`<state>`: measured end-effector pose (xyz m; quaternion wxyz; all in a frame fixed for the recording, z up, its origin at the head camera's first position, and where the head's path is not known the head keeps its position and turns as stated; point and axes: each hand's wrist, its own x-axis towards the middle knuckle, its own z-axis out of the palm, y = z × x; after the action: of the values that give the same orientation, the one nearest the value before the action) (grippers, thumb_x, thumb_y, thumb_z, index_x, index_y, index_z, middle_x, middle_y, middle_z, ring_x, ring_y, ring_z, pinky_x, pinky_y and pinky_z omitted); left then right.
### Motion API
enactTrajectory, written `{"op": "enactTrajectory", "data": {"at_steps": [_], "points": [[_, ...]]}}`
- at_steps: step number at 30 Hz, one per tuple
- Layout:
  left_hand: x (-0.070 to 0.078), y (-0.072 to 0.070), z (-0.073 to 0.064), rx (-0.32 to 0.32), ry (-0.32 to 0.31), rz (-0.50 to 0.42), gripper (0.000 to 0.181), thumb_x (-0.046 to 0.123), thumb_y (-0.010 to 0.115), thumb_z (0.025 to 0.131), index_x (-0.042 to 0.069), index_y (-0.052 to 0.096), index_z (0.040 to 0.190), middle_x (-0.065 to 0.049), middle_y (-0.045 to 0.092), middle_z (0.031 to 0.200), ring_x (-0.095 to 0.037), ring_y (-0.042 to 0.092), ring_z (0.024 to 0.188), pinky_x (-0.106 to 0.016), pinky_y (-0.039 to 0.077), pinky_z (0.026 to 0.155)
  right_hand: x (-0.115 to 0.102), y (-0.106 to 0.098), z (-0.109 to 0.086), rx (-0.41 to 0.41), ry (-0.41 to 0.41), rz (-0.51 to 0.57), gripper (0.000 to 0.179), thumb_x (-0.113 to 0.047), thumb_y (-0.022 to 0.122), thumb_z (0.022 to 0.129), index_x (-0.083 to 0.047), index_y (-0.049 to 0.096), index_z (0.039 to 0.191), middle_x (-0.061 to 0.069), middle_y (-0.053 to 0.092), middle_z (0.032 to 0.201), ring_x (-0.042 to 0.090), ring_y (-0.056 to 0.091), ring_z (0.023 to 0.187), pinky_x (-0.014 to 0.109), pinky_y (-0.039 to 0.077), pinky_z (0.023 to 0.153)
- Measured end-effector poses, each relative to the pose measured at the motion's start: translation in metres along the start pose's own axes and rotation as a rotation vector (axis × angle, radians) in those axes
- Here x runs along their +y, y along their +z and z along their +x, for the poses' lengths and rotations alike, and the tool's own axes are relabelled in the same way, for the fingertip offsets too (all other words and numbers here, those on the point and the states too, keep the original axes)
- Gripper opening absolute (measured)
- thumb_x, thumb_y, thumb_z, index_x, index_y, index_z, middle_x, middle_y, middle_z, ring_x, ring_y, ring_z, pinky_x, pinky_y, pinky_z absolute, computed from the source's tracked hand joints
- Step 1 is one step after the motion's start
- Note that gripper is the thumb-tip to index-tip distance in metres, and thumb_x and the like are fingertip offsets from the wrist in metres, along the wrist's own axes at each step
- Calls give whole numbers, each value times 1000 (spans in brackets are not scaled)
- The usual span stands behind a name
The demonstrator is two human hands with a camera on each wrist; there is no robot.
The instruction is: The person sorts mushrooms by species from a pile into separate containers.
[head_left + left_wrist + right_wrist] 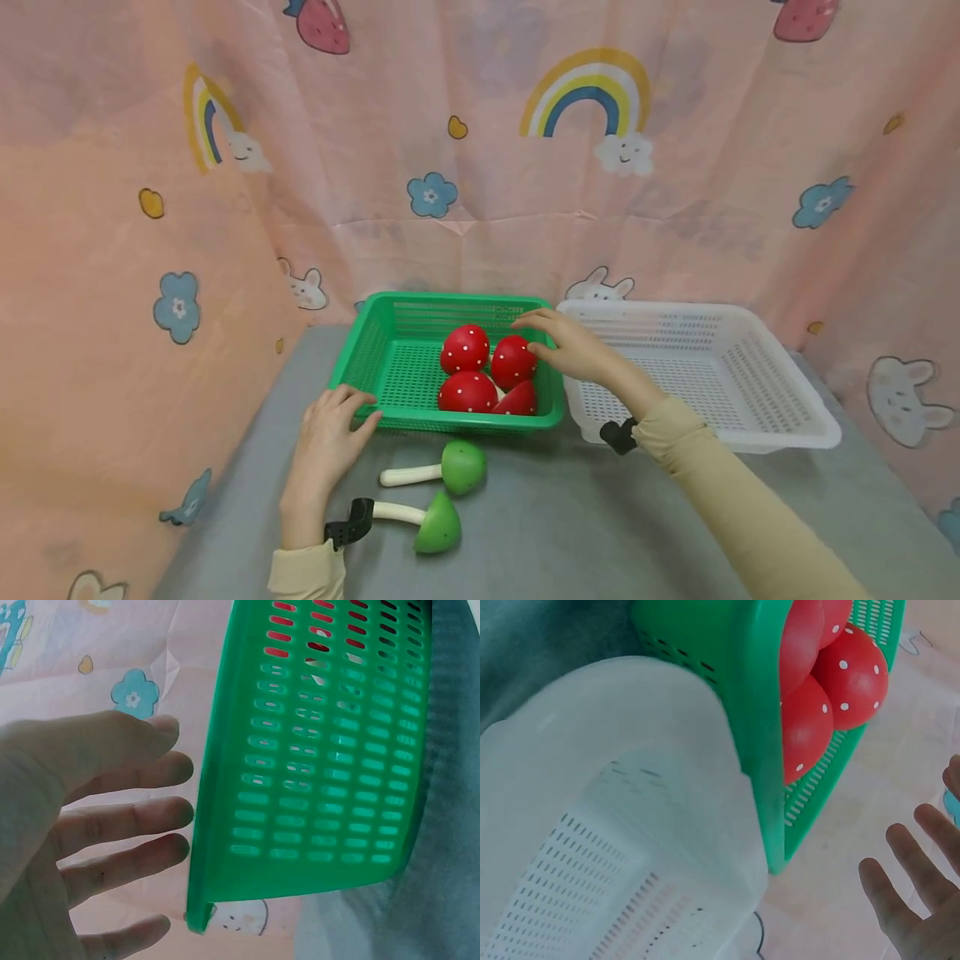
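four red, white-dotted mushrooms [467, 393] cluster in the right half of the green slotted plastic basket [420, 418], seemingly kept together by its walls. the left hand [327, 437], fingers spread, is at the near-left rim, the right hand [573, 346], fingers parted, by the right edge; two green-capped, white-stemmed mushrooms [462, 467] lie outside on the grey table [540, 525], open room rightward.

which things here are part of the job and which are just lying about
Likely in the job:
green basket, left hand at its rim
red-capped mushrooms inside, right hand near them

Seemingly just lying about:
two green-capped mushrooms
white basket
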<state>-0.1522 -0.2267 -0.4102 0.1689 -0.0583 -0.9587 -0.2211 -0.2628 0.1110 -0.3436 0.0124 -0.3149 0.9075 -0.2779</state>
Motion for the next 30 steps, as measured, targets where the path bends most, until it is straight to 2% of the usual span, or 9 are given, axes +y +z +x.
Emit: {"op": "enactTrajectory", "data": {"at_steps": [7, 12, 17, 22, 27, 30], "points": [[13, -5, 0, -3, 14, 13, 24, 24, 70, 88, 11, 70, 109, -4, 64, 105, -24, 55, 97, -53, 40, 99, 8, -2, -16, 33, 28, 25, 41, -13, 60, 94, -10, 55, 134, 14, 49, 141, 37, 39, 136, 59, 42, 105], [24, -2, 1, 12, 49, 41, 24, 23, 71, 87, 10, 71, 107, -5, 65, 105, -26, 56, 100, -51, 44, 95, 14, -5, -33, 52, 53, 63, 42, -16, 59, 95, -9, 53, 136, 15, 44, 145, 37, 36, 137, 60, 40, 107], [39, 5, 3, 33, 97, 50, 24, 21, 73, 85, 9, 71, 106, -5, 65, 103, -26, 57, 99, -49, 48, 90, 21, -10, -52, 98, 84, 61, 43, -16, 58, 95, -12, 52, 137, 16, 41, 147, 38, 36, 137, 62, 42, 103], [52, 11, 1, 28, 171, 55, 21, 21, 75, 83, 12, 72, 102, -1, 65, 100, -22, 58, 95, -44, 51, 83, 27, -13, -71, 148, 103, 70, 42, -19, 56, 97, -12, 51, 137, 14, 42, 147, 37, 37, 137, 63, 40, 105], [57, 14, -7, 15, 249, 64, 19, 22, 77, 81, 16, 72, 98, 3, 65, 98, -18, 59, 91, -36, 50, 75, 32, -11, -88, 207, 91, 75, 41, -23, 56, 97, -12, 52, 137, 14, 46, 145, 36, 40, 135, 62, 37, 106], [57, 16, -15, -8, 275, 79, 19, 23, 78, 80, 16, 73, 97, 4, 64, 96, -16, 59, 89, -33, 50, 73, 36, -9, -100, 245, 85, 59, 40, -22, 57, 97, -11, 54, 135, 16, 47, 142, 37, 41, 134, 63, 36, 106]]}}
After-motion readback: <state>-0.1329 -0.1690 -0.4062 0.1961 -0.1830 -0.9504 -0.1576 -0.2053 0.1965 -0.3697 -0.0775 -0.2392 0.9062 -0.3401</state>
